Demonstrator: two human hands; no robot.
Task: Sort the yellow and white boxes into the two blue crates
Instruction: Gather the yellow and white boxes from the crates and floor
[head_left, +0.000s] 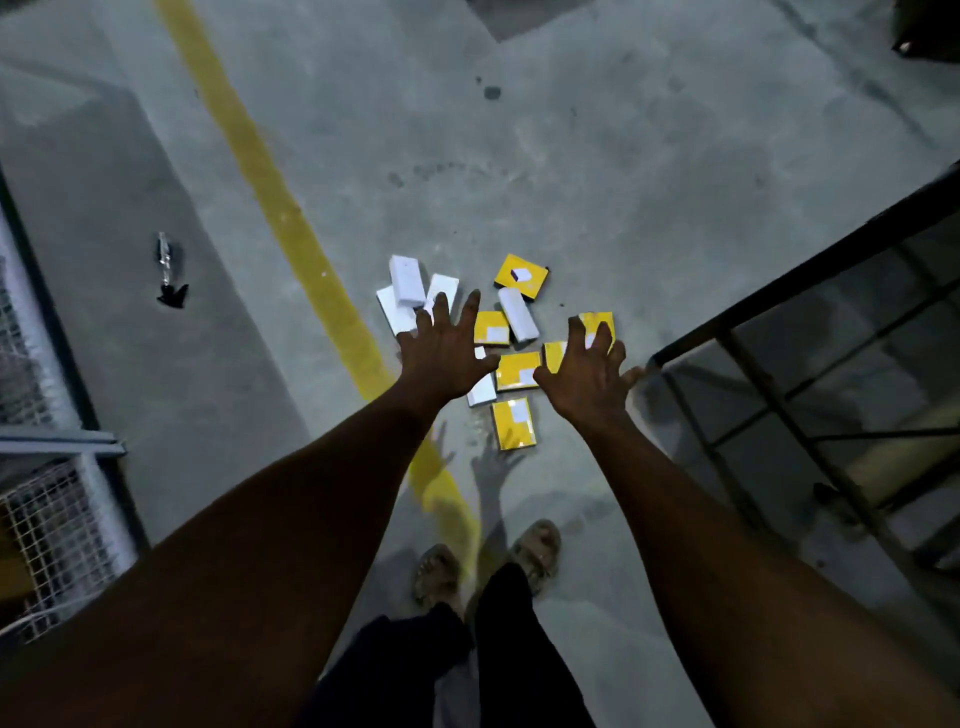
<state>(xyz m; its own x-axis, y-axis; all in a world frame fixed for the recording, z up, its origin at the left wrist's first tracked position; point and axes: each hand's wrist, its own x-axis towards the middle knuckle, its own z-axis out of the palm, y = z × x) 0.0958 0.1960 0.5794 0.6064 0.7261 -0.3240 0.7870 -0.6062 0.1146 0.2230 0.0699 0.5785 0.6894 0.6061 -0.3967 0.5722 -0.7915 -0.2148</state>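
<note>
Yellow boxes (514, 423), white boxes (407, 280) beside floor line (283, 208); probably light, rigid; grasp across edges; left hand (441, 353), right hand (584, 379) fingers splayed, empty.

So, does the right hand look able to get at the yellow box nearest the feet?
Probably yes: the yellow box lies flat with nothing stacked on it, and the open, empty right hand hovers close beside it.

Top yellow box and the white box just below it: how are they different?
The top yellow box is yellow with a white patch; the white box is plain white. The yellow box looks squarish; the white box is long and narrow. Both lie on the floor.
</note>
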